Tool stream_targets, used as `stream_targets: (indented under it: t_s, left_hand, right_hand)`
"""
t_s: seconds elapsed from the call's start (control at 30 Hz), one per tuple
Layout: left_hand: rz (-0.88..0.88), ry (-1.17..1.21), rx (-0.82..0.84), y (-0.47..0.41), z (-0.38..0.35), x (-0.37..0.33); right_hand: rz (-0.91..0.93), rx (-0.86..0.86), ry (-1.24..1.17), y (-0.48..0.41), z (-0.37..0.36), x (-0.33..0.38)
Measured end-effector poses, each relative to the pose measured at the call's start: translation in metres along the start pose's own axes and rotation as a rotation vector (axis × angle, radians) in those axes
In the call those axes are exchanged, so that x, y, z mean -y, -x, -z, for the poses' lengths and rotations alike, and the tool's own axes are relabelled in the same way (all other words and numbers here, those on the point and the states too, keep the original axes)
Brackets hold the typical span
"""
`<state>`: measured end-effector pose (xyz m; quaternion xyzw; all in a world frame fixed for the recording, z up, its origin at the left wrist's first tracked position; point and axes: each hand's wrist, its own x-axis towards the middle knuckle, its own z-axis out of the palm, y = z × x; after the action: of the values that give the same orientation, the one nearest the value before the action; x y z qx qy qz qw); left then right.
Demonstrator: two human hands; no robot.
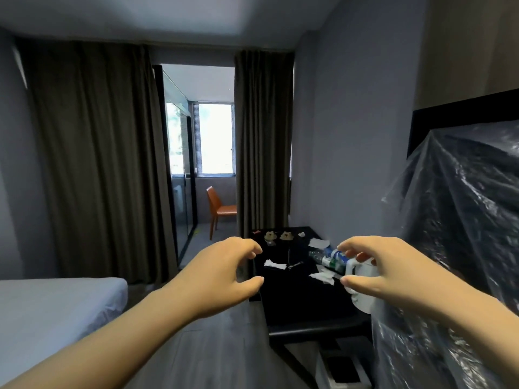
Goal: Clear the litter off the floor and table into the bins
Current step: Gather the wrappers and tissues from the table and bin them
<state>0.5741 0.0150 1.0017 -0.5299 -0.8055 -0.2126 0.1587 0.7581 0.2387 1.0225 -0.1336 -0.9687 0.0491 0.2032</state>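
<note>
Head view is showing both hands raised over a dark table (295,304) by the wall. The left hand (222,273) is hanging empty, fingers curled and spread wide, near the table's left edge. The right hand (393,273) is curling loosely around a white jug (361,272); whether it is actually gripping it, I cannot tell. Tissues (273,264) and bottles (328,258) are lying on the table. A white bin (341,369) is standing beneath it.
</note>
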Motion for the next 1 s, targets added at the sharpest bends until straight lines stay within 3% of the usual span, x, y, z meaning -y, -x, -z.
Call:
stream_targets:
  t_s: [0.6,1.0]
  left_hand:
    - [-0.093,0.104,0.107,-0.173,-0.089,0.255]
    - [-0.118,0.237,0.220,-0.287,-0.189,0.360]
  right_hand:
    - [-0.263,0.093,0.002,-0.226,-0.147,-0.002]
    - [-0.469,0.197,-0.105,-0.335,-0.246,-0.055]
